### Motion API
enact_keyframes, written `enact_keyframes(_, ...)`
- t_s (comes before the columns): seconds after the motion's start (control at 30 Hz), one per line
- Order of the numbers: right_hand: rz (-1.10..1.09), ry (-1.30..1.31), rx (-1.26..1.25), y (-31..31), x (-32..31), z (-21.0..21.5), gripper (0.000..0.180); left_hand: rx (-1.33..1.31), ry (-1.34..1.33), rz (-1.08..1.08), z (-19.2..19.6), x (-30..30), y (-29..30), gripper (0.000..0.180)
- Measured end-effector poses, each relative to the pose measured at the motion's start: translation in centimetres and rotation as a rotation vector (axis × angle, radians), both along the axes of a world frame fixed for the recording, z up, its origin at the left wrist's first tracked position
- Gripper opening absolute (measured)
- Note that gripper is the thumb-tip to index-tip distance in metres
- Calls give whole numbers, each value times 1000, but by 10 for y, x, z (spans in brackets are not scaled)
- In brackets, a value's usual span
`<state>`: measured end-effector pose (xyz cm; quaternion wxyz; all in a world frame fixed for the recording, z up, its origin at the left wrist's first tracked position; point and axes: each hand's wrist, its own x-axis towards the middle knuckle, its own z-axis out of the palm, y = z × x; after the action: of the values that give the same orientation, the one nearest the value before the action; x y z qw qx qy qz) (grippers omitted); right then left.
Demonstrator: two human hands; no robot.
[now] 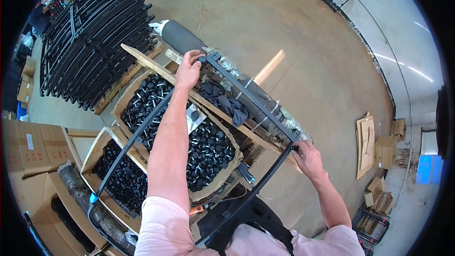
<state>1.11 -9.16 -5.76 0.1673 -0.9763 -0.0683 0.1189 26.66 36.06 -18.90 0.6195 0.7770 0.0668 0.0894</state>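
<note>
Sitting at corners of the frame [253, 99], knobs [203, 59] were pinched by the left hand [188, 72] at eleven o'clock and the right hand [311, 161] at four.

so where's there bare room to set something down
The widest bare patch is concrete floor, between the dark grey roll and the white wall. Another stretch lies between the stack of black frames and the thin cord. It is crowded beneath the nearest black metal frame, where black-capped bolts are heaped.

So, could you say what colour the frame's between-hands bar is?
The bar is dark grey-black; head view.
</note>
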Motion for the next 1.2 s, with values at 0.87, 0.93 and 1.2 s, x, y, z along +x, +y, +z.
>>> enact_keyframes(0.87,-8,277,-542,14,21,15,56,104,35,78,17,-10,-15,31)
enact_keyframes(0.93,-59,65,-442,26,13,40,54,299,38,80,28,-14,-29,30)
enact_keyframes(1.2,179,166,-620,9,12,18,37,114,-13,61,21,-10,-13,27)
